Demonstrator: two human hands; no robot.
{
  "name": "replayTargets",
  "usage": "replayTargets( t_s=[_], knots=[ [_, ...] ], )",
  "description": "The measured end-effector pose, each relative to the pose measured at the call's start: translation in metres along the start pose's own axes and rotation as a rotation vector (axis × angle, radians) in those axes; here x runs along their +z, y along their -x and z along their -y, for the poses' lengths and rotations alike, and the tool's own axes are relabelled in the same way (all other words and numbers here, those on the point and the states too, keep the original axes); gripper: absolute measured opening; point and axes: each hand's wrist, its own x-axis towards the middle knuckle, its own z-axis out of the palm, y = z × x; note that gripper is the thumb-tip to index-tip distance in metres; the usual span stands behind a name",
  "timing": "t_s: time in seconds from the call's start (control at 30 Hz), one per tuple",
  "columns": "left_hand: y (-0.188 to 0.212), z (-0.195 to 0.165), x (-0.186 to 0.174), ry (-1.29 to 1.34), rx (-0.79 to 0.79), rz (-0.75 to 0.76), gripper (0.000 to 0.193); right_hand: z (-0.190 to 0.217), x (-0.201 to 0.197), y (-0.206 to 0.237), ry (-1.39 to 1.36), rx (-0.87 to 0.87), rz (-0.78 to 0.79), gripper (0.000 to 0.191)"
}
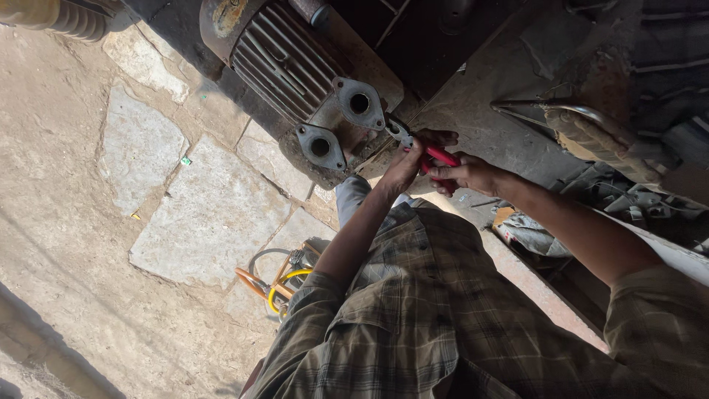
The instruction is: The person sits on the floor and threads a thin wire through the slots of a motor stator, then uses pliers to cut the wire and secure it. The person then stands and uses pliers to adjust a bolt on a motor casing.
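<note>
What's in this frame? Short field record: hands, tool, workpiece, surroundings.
left hand: left hand wrapped on the red handles of the pliers
right hand: right hand gripping the same red handles from the other side
tool: pliers, metal nose pointing at the engine, tip beside the upper flange
workpiece: finned engine block, rusty, with two flanged ports
clothing: plaid shirt, sleeves rolled
ground: stone paving
other: orange and yellow hoses on the paving
unclear: what the nose grips

My left hand (405,166) and right hand (467,174) meet ahead, fingers curled closed; both arms extended, sleeves rolled at elbows.
</note>
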Motion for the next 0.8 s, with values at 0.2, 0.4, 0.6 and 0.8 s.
replayTargets(
  t_s=[0.2,0.4,0.6,0.8],
  knots=[
    [0.003,0.012,0.039,-0.102,-0.069,-0.373,0.062,-0.009,0.053,0.010,1.051,-0.445,-0.896,0.046],
    [0.001,-0.006,0.063,0.011,-0.098,-0.527,0.044,-0.012,0.085,0.010,1.143,-0.517,-1.050,0.081],
    [-0.008,-0.023,0.064,-0.046,-0.227,-0.607,0.051,-0.004,0.042,0.021,0.879,-0.428,-0.588,0.095],
    [-0.004,-0.023,0.071,0.003,-0.097,-0.656,0.042,-0.002,0.054,0.011,0.944,-0.289,-0.738,0.079]
  ],
)
